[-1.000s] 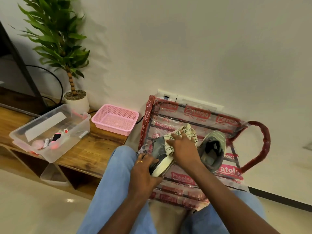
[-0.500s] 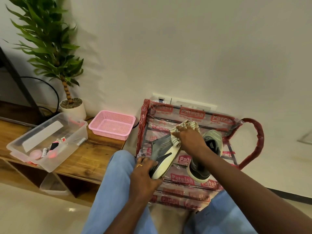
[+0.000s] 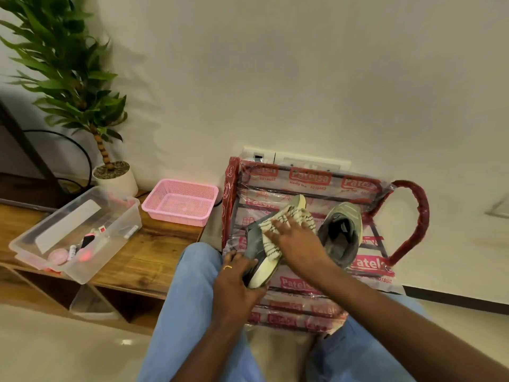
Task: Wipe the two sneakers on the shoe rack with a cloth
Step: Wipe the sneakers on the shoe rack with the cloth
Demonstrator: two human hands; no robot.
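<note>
A shoe rack [image 3: 410, 216] wrapped in clear plastic with red print stands against the wall. Two grey sneakers lie on its top shelf. My left hand [image 3: 237, 279] grips the heel end of the left sneaker [image 3: 254, 241], which is tilted on its side with its cream sole showing. A cream cloth with dark stripes [image 3: 300, 219] is draped over that sneaker. My right hand [image 3: 297, 241] presses flat on the cloth with fingers spread. The right sneaker [image 3: 341, 230] sits upright beside it, untouched.
A low wooden bench [image 3: 148, 255] on the left carries a pink mesh basket [image 3: 180, 201], a clear plastic bin [image 3: 77, 232] of small items and a potted plant [image 3: 115, 175]. My blue-jeaned knees [image 3: 192, 299] are close against the rack's front. Wall sockets [image 3: 297, 159] sit behind the rack.
My right hand slid the cloth away along the left sneaker and then back toward the heel. The left hand kept its hold on the heel end.
</note>
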